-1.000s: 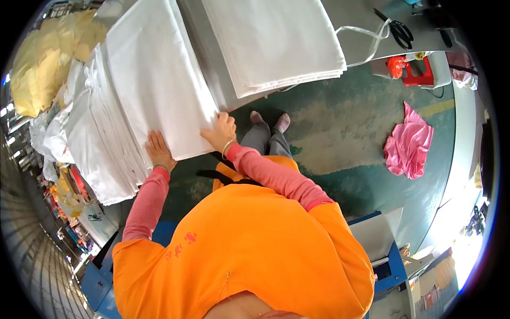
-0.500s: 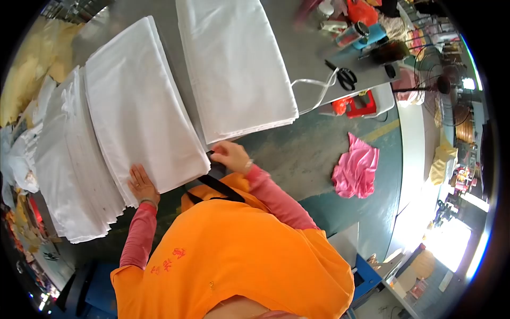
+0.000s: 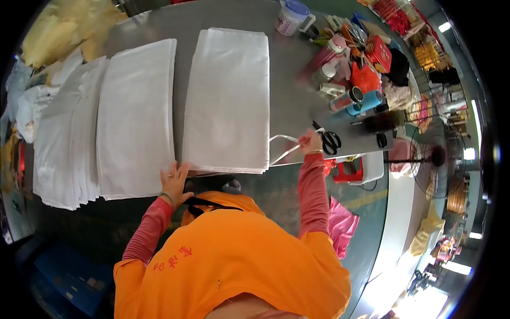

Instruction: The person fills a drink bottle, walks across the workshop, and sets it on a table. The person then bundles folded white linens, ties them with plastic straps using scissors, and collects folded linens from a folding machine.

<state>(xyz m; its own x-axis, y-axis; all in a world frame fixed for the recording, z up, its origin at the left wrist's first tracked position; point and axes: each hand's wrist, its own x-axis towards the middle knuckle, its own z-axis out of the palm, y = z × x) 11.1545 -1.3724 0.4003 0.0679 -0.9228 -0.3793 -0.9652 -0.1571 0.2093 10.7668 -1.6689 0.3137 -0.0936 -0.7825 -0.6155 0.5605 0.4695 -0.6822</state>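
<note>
Three stacks of folded white fabric lie side by side on the grey table: a fanned left stack (image 3: 66,138), a middle stack (image 3: 136,119) and a right stack (image 3: 227,101). My left hand (image 3: 174,185) has its fingers spread at the table's front edge, by the near corners of the middle and right stacks. To the right, my right hand (image 3: 311,142) has its fingers closed at the end of a thin white strip (image 3: 281,151), which runs out from beside the right stack. Black-handled scissors (image 3: 330,142) lie just right of that hand.
A lidded jug (image 3: 292,18), a blue bottle (image 3: 365,102), a clear jar (image 3: 346,99) and other clutter crowd the table's right end. A pink cloth (image 3: 341,226) lies on the floor. A fan (image 3: 436,157) stands at the right, and yellowish material (image 3: 66,32) is piled far left.
My right hand has moved right, from between the middle and right stacks to the white strip. My left hand has shifted right, off the middle stack's top. The camera view has turned.
</note>
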